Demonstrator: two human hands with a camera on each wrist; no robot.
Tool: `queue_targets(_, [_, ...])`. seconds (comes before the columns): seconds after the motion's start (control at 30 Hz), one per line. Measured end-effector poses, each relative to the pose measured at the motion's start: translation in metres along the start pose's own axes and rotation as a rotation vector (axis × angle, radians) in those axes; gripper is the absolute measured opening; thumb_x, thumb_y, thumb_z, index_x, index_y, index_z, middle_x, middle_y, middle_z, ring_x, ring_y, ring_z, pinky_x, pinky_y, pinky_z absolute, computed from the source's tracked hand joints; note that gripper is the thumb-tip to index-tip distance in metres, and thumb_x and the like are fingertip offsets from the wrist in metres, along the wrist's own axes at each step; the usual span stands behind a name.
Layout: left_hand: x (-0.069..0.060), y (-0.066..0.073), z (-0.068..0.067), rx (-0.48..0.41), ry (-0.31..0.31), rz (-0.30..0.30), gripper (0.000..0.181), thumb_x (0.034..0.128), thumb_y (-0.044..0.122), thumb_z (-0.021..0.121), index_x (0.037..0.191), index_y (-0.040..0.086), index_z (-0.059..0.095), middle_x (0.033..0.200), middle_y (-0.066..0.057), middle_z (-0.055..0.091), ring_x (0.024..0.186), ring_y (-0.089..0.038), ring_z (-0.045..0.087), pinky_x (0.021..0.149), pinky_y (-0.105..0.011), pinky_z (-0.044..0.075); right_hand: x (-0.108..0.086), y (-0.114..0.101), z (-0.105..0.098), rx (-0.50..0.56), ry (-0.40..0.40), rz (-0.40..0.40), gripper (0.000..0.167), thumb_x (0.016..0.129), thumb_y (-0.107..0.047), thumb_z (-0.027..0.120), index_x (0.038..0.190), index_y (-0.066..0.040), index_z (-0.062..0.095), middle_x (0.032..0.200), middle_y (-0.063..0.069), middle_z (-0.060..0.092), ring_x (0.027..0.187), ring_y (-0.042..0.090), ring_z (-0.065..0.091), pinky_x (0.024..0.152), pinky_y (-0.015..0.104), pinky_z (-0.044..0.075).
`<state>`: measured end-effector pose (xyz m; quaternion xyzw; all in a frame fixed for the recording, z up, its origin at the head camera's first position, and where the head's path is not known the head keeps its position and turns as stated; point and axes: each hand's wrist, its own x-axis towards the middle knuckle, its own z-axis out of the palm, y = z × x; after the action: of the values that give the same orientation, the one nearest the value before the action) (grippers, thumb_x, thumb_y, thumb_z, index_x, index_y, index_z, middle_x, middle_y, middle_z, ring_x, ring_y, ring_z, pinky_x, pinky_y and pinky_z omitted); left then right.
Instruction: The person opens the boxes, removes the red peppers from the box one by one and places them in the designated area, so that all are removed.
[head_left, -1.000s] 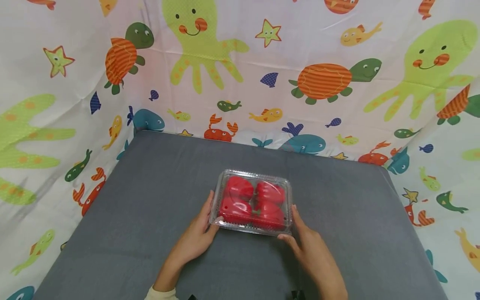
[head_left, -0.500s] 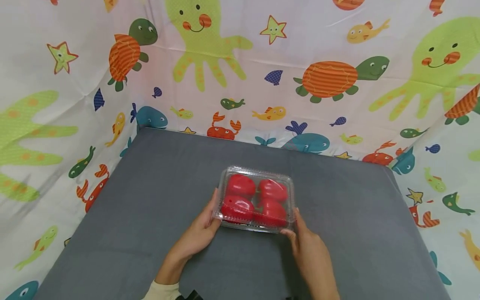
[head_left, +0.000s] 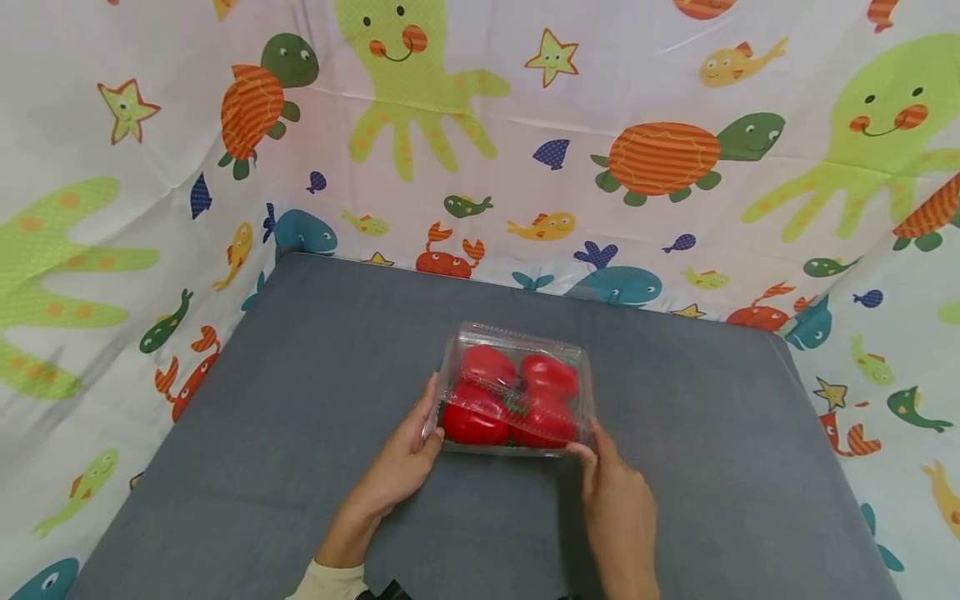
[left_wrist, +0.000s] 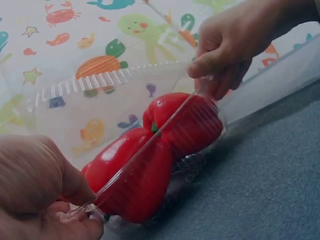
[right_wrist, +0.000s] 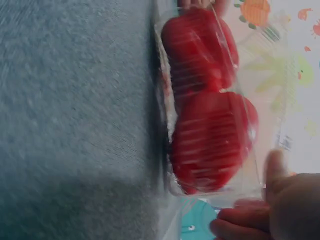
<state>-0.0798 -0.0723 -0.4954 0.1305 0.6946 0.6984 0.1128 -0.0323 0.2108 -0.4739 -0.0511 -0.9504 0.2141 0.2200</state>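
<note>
A clear plastic clamshell box stands over the middle of the grey tabletop in the head view. Several red bell peppers lie in it, shiny and with bits of green stem. Its transparent lid is raised at the front and tilts back, as the left wrist view shows. My left hand holds the box's left side near the front corner, thumb in front. At the right front corner my right hand pinches the plastic edge between thumb and fingers. In the right wrist view, blur softens the peppers.
A grey cloth-covered table spreads around the box. White fabric printed with sea animals hangs along the back and both sides of the table.
The box's lid has come up from the front edge and now tilts back over the peppers. Both hands have kept their places at the box's sides; the right hand has turned slightly.
</note>
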Motion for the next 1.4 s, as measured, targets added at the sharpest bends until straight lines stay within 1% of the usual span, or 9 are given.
queue_targets(0.1, [0.002,0.000,0.002,-0.028,-0.005,0.016,0.078,0.1043,-0.013,0.040,0.171,0.010,0.007,0.178,-0.002,0.007,0.162,-0.020,0.007,0.125,-0.031,0.015,0.008,-0.001,-0.005,0.011,0.116,-0.003,0.039,0.096,-0.030,0.077,0.126,-0.004,0.075,0.074,0.025,0.072,0.053,0.045,0.064,0.054,0.064,0.053])
queue_targets(0.2, [0.003,0.000,0.003,-0.045,0.014,0.008,0.077,0.1038,-0.014,0.039,0.171,0.010,0.009,0.178,-0.001,0.009,0.163,-0.020,0.009,0.126,-0.032,0.017,0.018,0.000,-0.013,0.019,0.183,-0.020,0.036,0.097,-0.029,0.076,0.123,-0.005,0.077,0.059,0.015,0.064,0.039,0.024,0.043,0.042,0.050,0.046])
queue_targets(0.3, [0.003,0.001,0.004,-0.041,0.046,-0.019,0.077,0.1039,-0.013,0.040,0.171,0.011,0.009,0.177,-0.002,0.007,0.163,-0.022,0.005,0.129,-0.041,0.012,0.025,0.001,-0.019,0.029,0.176,-0.038,0.037,0.097,-0.029,0.077,0.127,-0.007,0.077,0.052,0.005,0.055,0.041,0.010,0.027,0.041,0.040,0.042])
queue_targets(0.53, [0.004,0.001,0.010,-0.078,0.032,-0.072,0.078,0.1069,-0.007,0.041,0.171,0.016,0.003,0.177,0.002,0.001,0.163,-0.019,-0.001,0.131,-0.046,0.008,0.030,0.001,-0.023,0.069,0.133,-0.016,0.042,0.096,-0.030,0.078,0.131,-0.008,0.075,0.057,0.006,0.061,0.043,0.009,0.027,0.046,0.037,0.051])
queue_targets(0.63, [0.004,0.001,0.011,-0.102,0.036,-0.068,0.078,0.1070,-0.007,0.040,0.171,0.016,0.001,0.177,0.002,0.001,0.163,-0.018,0.000,0.131,-0.043,0.008,0.036,0.000,-0.024,0.090,0.116,-0.008,0.045,0.097,-0.032,0.077,0.134,-0.007,0.073,0.079,0.014,0.076,0.041,0.011,0.033,0.045,0.026,0.047])
queue_targets(0.77, [0.003,0.001,0.010,-0.110,0.043,-0.071,0.078,0.1072,-0.007,0.039,0.171,0.014,0.000,0.177,0.003,0.000,0.163,-0.016,0.000,0.130,-0.039,0.008,0.044,-0.001,-0.028,0.119,0.123,-0.024,0.046,0.096,-0.031,0.078,0.134,-0.007,0.073,0.118,0.018,0.077,0.058,0.028,0.069,0.050,0.019,0.049])
queue_targets(1.03, [0.001,0.000,0.009,-0.120,0.025,-0.049,0.075,0.1081,-0.007,0.037,0.170,0.010,-0.002,0.178,-0.002,-0.003,0.163,-0.018,-0.002,0.127,-0.036,0.009,0.062,-0.004,-0.036,0.183,0.118,-0.047,0.040,0.100,-0.026,0.075,0.134,-0.006,0.073,0.122,0.015,0.076,0.104,0.034,0.076,0.071,0.043,0.063])
queue_targets(1.2, [0.001,0.000,0.008,-0.135,0.014,-0.051,0.074,0.1085,-0.007,0.035,0.170,0.010,-0.003,0.178,-0.001,-0.004,0.163,-0.016,-0.003,0.127,-0.033,0.009,0.071,-0.005,-0.038,0.220,0.106,-0.035,0.040,0.101,-0.026,0.074,0.135,-0.005,0.072,0.122,0.016,0.076,0.108,0.035,0.075,0.090,0.055,0.059])
queue_targets(1.4, [0.002,0.000,0.007,-0.156,0.016,-0.066,0.074,0.1090,-0.006,0.035,0.171,0.012,-0.002,0.178,0.003,-0.001,0.162,-0.010,0.000,0.125,-0.026,0.012,0.084,-0.006,-0.040,0.236,0.105,-0.055,0.039,0.102,-0.021,0.072,0.137,-0.004,0.071,0.122,0.018,0.076,0.109,0.034,0.075,0.091,0.055,0.058])
